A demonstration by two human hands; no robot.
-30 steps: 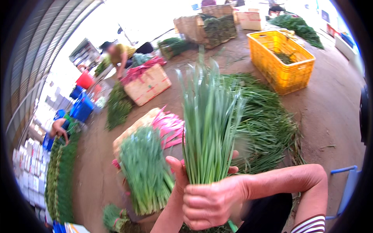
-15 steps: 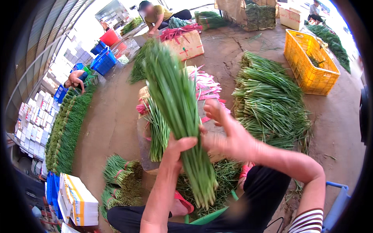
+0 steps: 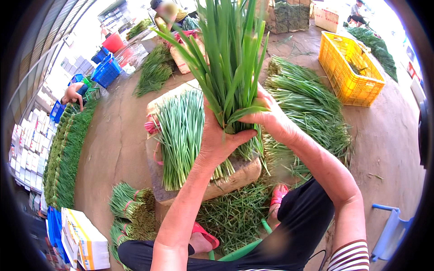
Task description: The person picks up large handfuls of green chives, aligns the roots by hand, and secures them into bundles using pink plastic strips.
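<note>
A thick bunch of garlic chives (image 3: 233, 63) stands upright before me, its long flat leaves pointing up. My left hand (image 3: 218, 137) is wrapped round its lower part, thumb across the front. From the other side my right hand (image 3: 266, 110) grips the same bunch a little higher, near a few leaves that bend outward. The stem ends are mostly hidden behind my hands. Below and left of the bunch, more garlic chives (image 3: 181, 135) lie in a layer on a low block (image 3: 242, 178). A pink-red tie (image 3: 153, 124) shows at the block's left edge.
A big pile of loose chives (image 3: 307, 113) covers the floor at right, beside a yellow crate (image 3: 352, 67). Tied bundles (image 3: 131, 201) lie at lower left near a white foam box (image 3: 83, 239). Trimmings (image 3: 235, 217) spread between my feet. Another person (image 3: 169, 18) sits at the far side.
The bunch has been raised and turned more upright. My right hand, open and blurred beside it before, now grips it. More chives on the block have come into sight.
</note>
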